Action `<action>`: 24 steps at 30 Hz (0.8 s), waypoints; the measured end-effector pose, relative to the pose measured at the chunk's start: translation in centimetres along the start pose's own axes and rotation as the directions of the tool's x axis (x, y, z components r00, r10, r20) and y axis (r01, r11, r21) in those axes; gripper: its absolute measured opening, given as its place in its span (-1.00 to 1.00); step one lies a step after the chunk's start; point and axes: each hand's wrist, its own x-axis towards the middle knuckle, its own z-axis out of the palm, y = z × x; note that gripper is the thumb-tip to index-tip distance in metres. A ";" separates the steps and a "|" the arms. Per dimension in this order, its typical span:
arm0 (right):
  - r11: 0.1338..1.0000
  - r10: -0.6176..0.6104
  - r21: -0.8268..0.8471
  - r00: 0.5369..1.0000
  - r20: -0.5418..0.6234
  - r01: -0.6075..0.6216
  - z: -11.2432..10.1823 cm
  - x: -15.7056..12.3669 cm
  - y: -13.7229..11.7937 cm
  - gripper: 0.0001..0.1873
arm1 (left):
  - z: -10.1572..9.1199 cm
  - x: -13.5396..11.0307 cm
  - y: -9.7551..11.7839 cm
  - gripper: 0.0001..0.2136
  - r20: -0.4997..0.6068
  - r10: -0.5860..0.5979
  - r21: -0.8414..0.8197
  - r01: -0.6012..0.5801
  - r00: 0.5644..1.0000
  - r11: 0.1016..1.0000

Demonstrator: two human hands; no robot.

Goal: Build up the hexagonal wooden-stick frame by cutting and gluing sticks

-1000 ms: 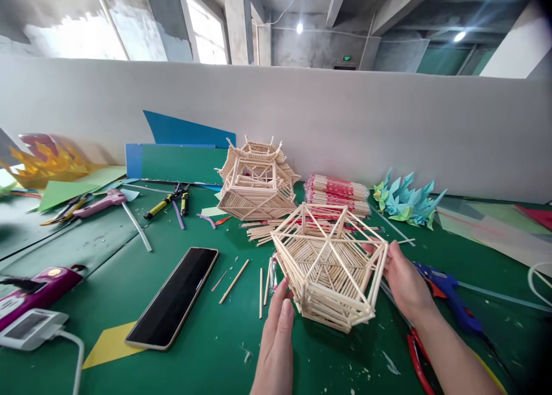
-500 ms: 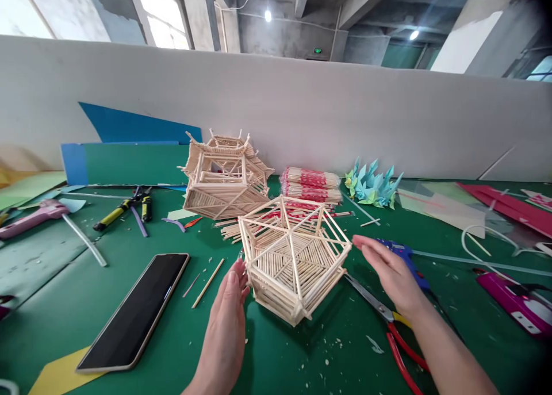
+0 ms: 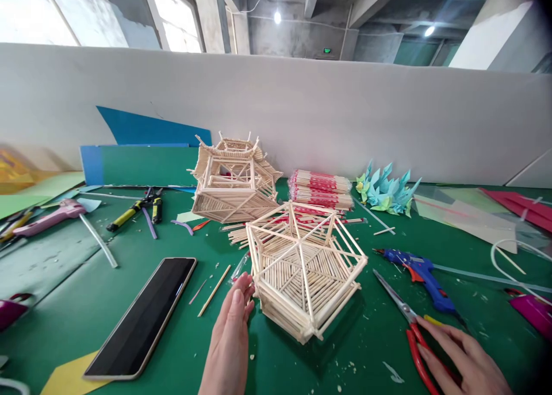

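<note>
A hexagonal frame of thin wooden sticks (image 3: 309, 303), with a slatted base and spoke-like sticks across its top, stands before me on the green table. Against its left side rests my left hand (image 3: 233, 326), fingers extended and thumb upward, not wrapped round it. To the right, my right hand (image 3: 463, 355) has its fingers closed on the handles of a pair of scissors (image 3: 403, 306). Its red handle loop shows, and a bit of yellow peeks out beside the fingers. The scissor blades point toward the frame. My right thumb is hidden.
Behind the frame stand a larger stick pavilion (image 3: 237, 188) and bundled sticks (image 3: 321, 182). A blue glue gun (image 3: 422, 274) lies beyond the scissors, near blue paper foliage (image 3: 386, 191). Leftward are a phone (image 3: 142, 317), pink glue gun (image 3: 52, 219) and yellow-handled pliers (image 3: 125, 214).
My right hand has left the frame's right side, come down toward me and taken hold of the scissors' handles. The scissors have shifted slightly. My left hand stays beside the frame.
</note>
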 end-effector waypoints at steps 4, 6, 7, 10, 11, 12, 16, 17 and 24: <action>0.997 0.070 0.011 0.998 0.005 -0.070 -1.1 3.3 -1.5 -0.57 | 0.0 0.0 -0.3 -0.54 0.007 0.009 0.019 -0.009 1.000 1.000; 0.996 0.083 0.010 0.996 -0.007 -0.083 -1.2 4.7 -2.0 -0.56 | 0.0 0.2 -0.4 -0.57 0.028 0.038 0.030 -0.039 0.999 0.999; 0.996 0.086 0.006 0.996 -0.009 -0.086 -1.2 5.3 -2.0 -0.56 | -0.1 0.3 -0.4 -0.58 0.040 0.046 0.032 -0.048 0.998 0.998; 0.997 0.082 0.006 0.997 0.001 -0.082 -1.1 6.7 -1.2 -0.56 | 0.0 0.4 -0.3 -0.61 0.054 0.033 0.015 -0.034 0.998 0.999; 0.997 0.076 0.011 0.997 0.008 -0.076 -1.1 7.1 -0.8 -0.56 | 0.1 0.4 -0.2 -0.62 0.056 0.030 0.003 -0.031 0.998 1.000; 0.997 0.071 0.016 0.997 0.015 -0.071 -1.1 7.4 -0.3 -0.55 | 0.2 0.4 -0.1 -0.63 0.063 0.031 -0.006 -0.031 0.998 1.000; 0.996 0.084 0.012 0.997 0.003 -0.084 -1.0 8.5 1.0 -0.49 | 0.4 0.4 0.1 -0.65 0.094 0.028 -0.001 -0.028 0.995 1.000; 0.996 0.093 0.007 0.996 -0.007 -0.093 -0.9 8.6 1.1 -0.49 | 0.4 0.4 0.1 -0.65 0.096 0.021 0.005 -0.022 0.995 1.000; 0.995 0.102 -0.003 0.995 0.014 -0.102 -1.7 7.5 -0.9 -0.56 | 0.8 0.3 0.1 -0.63 0.131 0.033 0.022 -0.036 0.991 0.999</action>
